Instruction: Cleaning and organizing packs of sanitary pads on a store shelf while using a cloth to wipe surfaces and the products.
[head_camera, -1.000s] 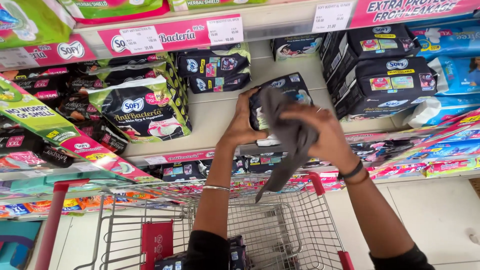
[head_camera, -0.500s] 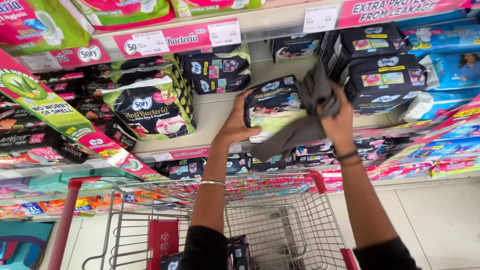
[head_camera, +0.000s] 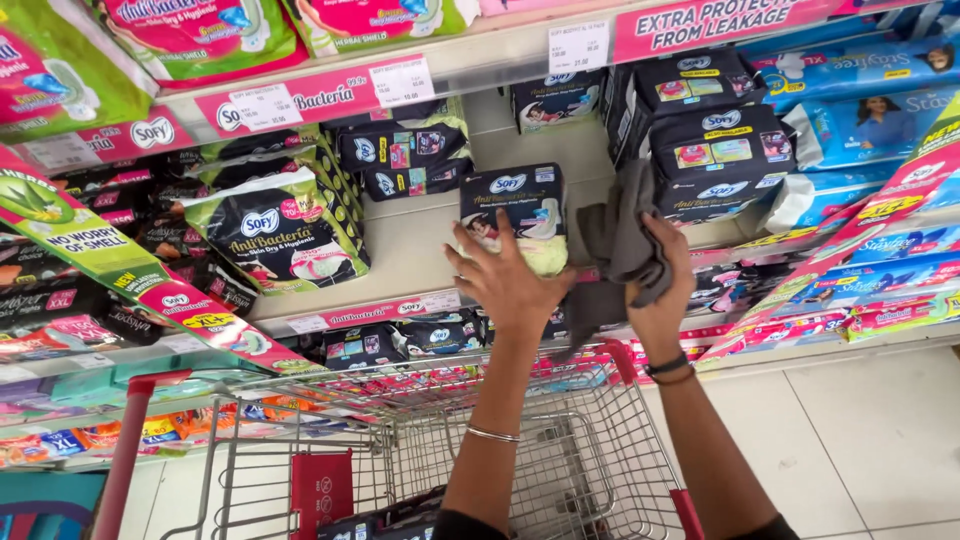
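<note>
Dark pack (head_camera: 515, 215) lower edge hidden by hands — cart (head_camera: 420, 440) cut off

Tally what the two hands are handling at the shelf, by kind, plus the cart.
Black pack, under the left hand: 1
Grey cloth, in the right hand: 1
Wire cart: 1
Total: 3

Both forearms were bare, with dark, probably black, sleeves only just showing at the bottom edge of the shot. The left hand (head_camera: 515, 290) had a thin silver bangle partway down its forearm. The right hand (head_camera: 662, 295) had a dark band plus a thinner one stacked at the wrist.
</note>
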